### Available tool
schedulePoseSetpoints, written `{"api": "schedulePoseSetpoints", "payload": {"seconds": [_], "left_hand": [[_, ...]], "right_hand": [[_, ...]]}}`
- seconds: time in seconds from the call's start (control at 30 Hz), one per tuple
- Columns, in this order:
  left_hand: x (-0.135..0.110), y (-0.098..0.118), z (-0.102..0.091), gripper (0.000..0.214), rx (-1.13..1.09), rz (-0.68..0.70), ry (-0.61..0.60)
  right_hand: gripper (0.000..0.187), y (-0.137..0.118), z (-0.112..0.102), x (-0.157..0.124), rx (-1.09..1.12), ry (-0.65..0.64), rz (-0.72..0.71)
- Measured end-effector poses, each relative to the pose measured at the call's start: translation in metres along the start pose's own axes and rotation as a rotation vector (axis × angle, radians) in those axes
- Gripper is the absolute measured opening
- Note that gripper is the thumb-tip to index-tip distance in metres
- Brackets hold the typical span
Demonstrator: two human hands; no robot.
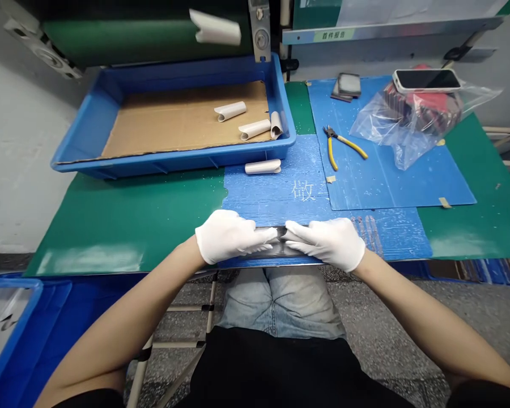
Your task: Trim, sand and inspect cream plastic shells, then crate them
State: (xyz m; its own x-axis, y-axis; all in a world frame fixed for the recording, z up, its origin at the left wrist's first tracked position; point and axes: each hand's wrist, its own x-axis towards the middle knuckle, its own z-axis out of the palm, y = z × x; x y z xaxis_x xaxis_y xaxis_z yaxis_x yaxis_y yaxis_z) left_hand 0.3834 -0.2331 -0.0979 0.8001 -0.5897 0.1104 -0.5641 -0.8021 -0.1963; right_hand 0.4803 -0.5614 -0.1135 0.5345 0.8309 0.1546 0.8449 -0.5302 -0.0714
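My left hand (232, 238) and my right hand (329, 241), both in white gloves, meet near the front edge of the bench. Between and under their fingers lies a dark, glossy flat strip (279, 248), held from both ends. The fingers cover much of it, so its full shape is hidden. Just beyond, on the blue sheet (263, 201), rests a white curled sleeve-like piece (262, 166). More such pieces lie in the blue tray (174, 164), at the right end of its cardboard liner (174, 116).
Yellow-handled cutting pliers (344, 144) lie on a second blue sheet (365, 187). Behind them are small dark square pads (348, 84). A phone (427, 80) rests on plastic-wrapped reddish blocks (425, 107). Above the tray, another white piece (216, 28) shows against a green roller (144, 42).
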Motion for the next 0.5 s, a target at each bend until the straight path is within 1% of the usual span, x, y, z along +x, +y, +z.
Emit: {"api": "schedulePoseSetpoints", "payload": {"seconds": [0.07,0.13,0.2,0.27,0.33,0.4,0.47,0.5], "left_hand": [[0.005,-0.003,-0.002,0.036,0.018,0.041,0.026],[0.003,-0.008,-0.002,0.033,0.017,0.034,0.051],[0.002,-0.011,0.002,0.034,-0.018,0.017,0.054],[0.003,-0.011,0.006,0.038,-0.084,0.018,0.029],[0.003,-0.012,0.008,0.042,-0.136,0.027,-0.011],[0.000,-0.012,0.008,0.041,-0.137,0.016,-0.054],[-0.002,-0.012,0.007,0.038,-0.106,0.000,-0.071],[-0.001,-0.011,0.007,0.038,-0.090,0.004,-0.075]], "right_hand": [[0.049,0.003,0.000,0.001,-0.066,0.044,-0.074],[0.039,0.009,-0.001,-0.003,-0.115,0.107,-0.087],[0.036,0.013,-0.002,-0.004,-0.107,0.136,-0.086],[0.045,0.013,-0.002,0.000,-0.074,0.117,-0.125],[0.052,0.012,-0.003,0.003,-0.070,0.056,-0.171],[0.050,0.012,-0.005,0.003,-0.101,0.025,-0.172],[0.044,0.013,-0.006,0.002,-0.126,0.037,-0.138],[0.045,0.012,-0.005,0.003,-0.125,0.042,-0.124]]}}
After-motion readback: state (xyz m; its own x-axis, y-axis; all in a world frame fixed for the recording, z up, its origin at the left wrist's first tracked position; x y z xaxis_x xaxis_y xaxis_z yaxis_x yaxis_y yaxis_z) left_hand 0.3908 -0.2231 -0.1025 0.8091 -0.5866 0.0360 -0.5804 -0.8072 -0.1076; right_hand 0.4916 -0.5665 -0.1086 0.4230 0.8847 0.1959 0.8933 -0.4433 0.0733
